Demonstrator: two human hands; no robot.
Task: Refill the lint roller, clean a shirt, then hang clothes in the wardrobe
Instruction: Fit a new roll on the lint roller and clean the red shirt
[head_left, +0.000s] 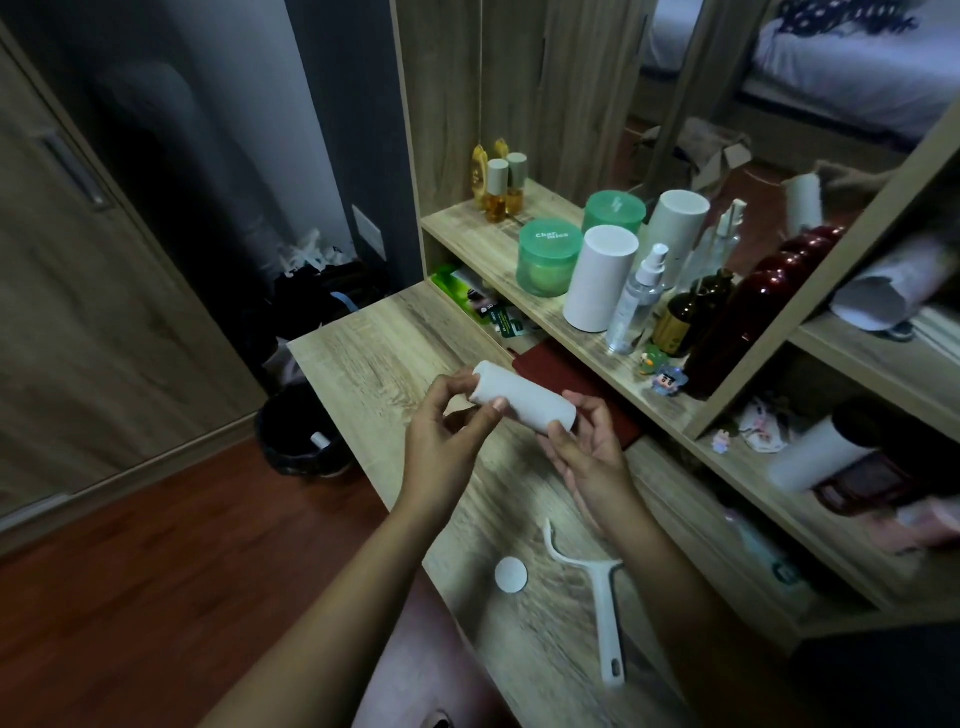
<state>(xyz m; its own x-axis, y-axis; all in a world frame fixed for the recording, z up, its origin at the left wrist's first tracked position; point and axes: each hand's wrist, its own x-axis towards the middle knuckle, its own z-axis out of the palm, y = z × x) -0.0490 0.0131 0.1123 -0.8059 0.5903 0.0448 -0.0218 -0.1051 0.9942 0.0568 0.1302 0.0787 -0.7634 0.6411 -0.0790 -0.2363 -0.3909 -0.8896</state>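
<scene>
A white lint roller refill roll (530, 397) is held above the wooden desk (374, 353), lying sideways between both hands. My left hand (449, 421) grips its left end with thumb and curled fingers. My right hand (582, 447) holds its right end with the fingertips. The white lint roller handle (602, 613) lies bare on the desk nearer to me, with a small white round cap (510, 574) to its left.
A shelf (483, 234) behind the desk carries a green jar (549, 257), a white cylinder (600, 278), spray bottles and dark bottles in front of a mirror. A black waste bin (298, 434) stands on the floor left of the desk. A wardrobe door (78, 291) is at far left.
</scene>
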